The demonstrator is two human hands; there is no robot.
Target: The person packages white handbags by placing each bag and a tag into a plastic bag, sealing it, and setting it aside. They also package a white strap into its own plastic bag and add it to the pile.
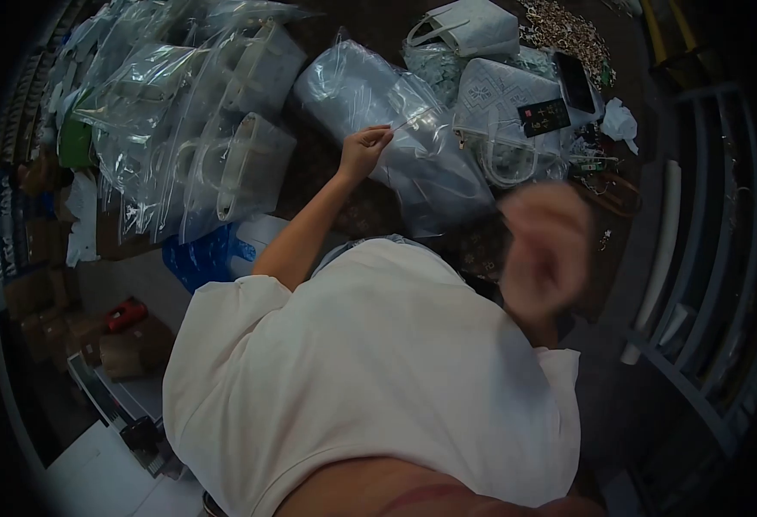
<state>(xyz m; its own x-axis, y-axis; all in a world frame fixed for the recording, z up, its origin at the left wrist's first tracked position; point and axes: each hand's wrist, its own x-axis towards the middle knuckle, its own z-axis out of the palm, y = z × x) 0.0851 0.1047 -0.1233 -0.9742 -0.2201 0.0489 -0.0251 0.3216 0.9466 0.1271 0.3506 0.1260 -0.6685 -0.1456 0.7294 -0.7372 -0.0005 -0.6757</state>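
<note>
My left hand [364, 155] is closed in a pinch over a large shiny bundle of clear plastic [357, 90] on the table. A thin line runs from its fingertips across the plastic; I cannot tell what it is. My right hand [549, 250] is raised close to the camera at the right and smeared by motion, its fingers unclear. Just beyond it lies a white handbag [490, 95] with a woven pattern and a looped handle. A black card with gold writing [544, 118] and a black phone [575, 82] rest on that bag.
Several white handbags in clear plastic bags [253, 164] crowd the left side. Another white handbag [473, 28] lies at the back, near a heap of small gold metal pieces [568, 34]. Crumpled white tissue [619, 123] sits at the right. A metal rack [697, 215] stands beyond the table.
</note>
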